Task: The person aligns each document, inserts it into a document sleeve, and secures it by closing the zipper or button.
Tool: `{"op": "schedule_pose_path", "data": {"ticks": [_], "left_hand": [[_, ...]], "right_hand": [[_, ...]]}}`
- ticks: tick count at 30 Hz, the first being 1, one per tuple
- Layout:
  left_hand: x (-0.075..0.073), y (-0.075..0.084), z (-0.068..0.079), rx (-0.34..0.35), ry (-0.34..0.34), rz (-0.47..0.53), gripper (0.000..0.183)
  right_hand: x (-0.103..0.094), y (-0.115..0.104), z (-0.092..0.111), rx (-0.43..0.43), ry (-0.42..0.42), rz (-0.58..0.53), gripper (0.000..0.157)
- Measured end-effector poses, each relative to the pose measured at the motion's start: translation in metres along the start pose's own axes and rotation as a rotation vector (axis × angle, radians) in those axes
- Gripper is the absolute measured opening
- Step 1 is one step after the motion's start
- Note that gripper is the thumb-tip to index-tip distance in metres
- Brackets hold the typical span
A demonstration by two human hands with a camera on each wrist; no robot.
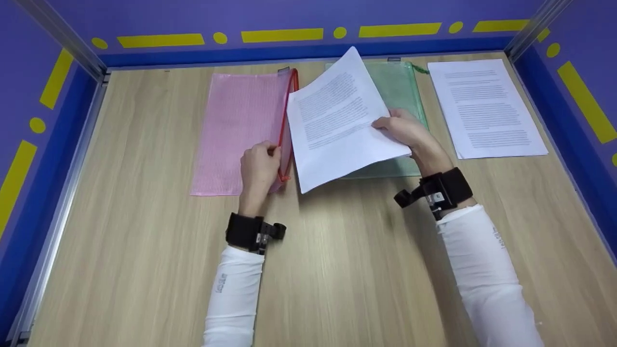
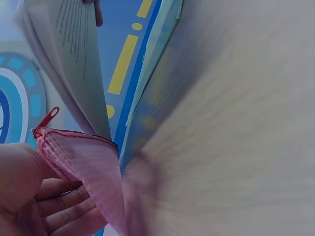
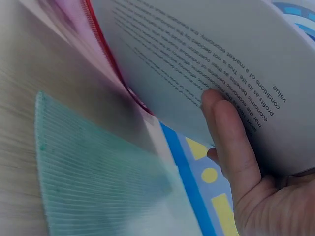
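A pink mesh zip pouch (image 1: 231,120) with a red zipper lies on the table, its zippered right side raised and parted. My left hand (image 1: 260,166) grips that side near the lower corner. In the left wrist view the red zipper pull (image 2: 48,118) stands up at the pouch's corner, with the fingers behind the mesh. My right hand (image 1: 405,127) holds a printed stack of paper (image 1: 337,125) by its right side, thumb on top. The stack is tilted, and its left edge is right at the pouch's opening. Under it, partly hidden, lies a green mesh zip pouch (image 1: 400,86).
Another stack of printed paper (image 1: 487,111) lies at the right of the wooden table (image 1: 347,270). Purple and blue panels (image 1: 308,14) with yellow marks close off the back and sides. Both wrists wear black camera straps.
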State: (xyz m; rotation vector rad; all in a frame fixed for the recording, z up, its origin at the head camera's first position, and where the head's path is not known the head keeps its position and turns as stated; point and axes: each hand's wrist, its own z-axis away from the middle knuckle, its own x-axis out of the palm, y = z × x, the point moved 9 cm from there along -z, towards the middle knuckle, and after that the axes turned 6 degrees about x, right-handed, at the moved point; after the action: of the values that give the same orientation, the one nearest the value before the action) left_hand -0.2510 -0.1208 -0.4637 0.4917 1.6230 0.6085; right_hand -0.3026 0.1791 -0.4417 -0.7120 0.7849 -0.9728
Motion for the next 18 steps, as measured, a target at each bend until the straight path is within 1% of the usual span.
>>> {"op": "schedule_pose_path", "data": {"ticks": [7,12,18], "left_hand": [[0.0004,0.001,0.0009,-0.018,-0.007,-0.003,0.022],[-0.0003,0.0022,0.0006,-0.019,-0.004,-0.007,0.023],[-0.0019,0.0034,0.001,-0.007,0.005,-0.015,0.022]], "right_hand": [[-0.0028,-0.0072,0.0029,0.01,0.012,0.081,0.03],[0.002,-0.0078,0.003,0.027,0.011,0.033,0.033],[0.0062,-0.0092,0.0001,0.004,0.02,-0.021,0.03]]}}
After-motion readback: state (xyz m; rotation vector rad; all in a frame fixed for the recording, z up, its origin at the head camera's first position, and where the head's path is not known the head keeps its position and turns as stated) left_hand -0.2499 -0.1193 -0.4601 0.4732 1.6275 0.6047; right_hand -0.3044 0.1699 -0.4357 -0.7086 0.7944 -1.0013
